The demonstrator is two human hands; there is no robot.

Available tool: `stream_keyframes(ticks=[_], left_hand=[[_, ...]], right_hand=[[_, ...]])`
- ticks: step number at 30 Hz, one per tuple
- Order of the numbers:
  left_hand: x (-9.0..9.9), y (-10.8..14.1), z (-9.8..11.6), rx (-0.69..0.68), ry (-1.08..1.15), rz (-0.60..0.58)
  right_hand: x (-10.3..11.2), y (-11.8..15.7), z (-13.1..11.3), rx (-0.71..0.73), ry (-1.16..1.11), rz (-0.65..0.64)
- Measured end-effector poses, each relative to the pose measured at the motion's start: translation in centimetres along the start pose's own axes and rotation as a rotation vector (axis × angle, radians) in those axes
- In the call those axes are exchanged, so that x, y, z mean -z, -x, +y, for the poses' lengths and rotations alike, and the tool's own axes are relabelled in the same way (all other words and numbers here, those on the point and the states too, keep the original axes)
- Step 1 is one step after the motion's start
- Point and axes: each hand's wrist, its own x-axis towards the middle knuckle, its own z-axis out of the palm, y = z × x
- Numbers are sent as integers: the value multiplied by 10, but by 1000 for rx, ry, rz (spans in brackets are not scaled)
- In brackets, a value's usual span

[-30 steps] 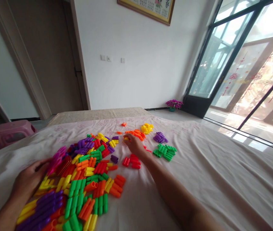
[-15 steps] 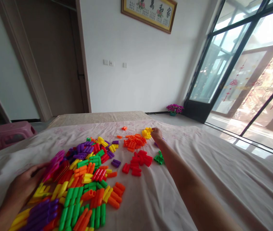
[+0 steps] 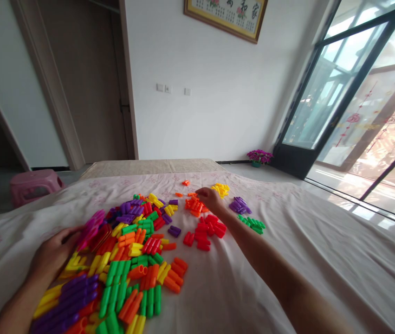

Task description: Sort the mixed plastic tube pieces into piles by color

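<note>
On the left, my left hand is closed at the edge of a magenta piece, beside a large mixed heap of plastic pieces. My right hand reaches over the orange pile, its fingers bent together; what they hold, if anything, is hidden. Nearer than the orange pile lies a red pile. A yellow pile sits just beyond my right hand. Purple pieces and green pieces form small piles to the right of my right wrist.
A wrinkled pale cloth covers the surface. Behind it are a pink stool at the left, a potted magenta flower by the glass door, and a wall with a framed picture.
My right hand has moved left from the yellow pile to the orange pile, uncovering the purple and green piles. My left hand stays at the magenta piece. The view has shifted slightly.
</note>
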Motion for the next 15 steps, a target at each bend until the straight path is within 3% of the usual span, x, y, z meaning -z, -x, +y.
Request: stream_keyframes(ticks=[3,6,15], left_hand=[[0,-1,-2,37,57,-30],[-1,-2,-5,49,63,-35],[2,1,2,53,27,-43]], right_hand=[[-23,27,-38,206,16,-192],[-39,43,-63,294,148,-266],[-76,25,-80,262,503,-358]])
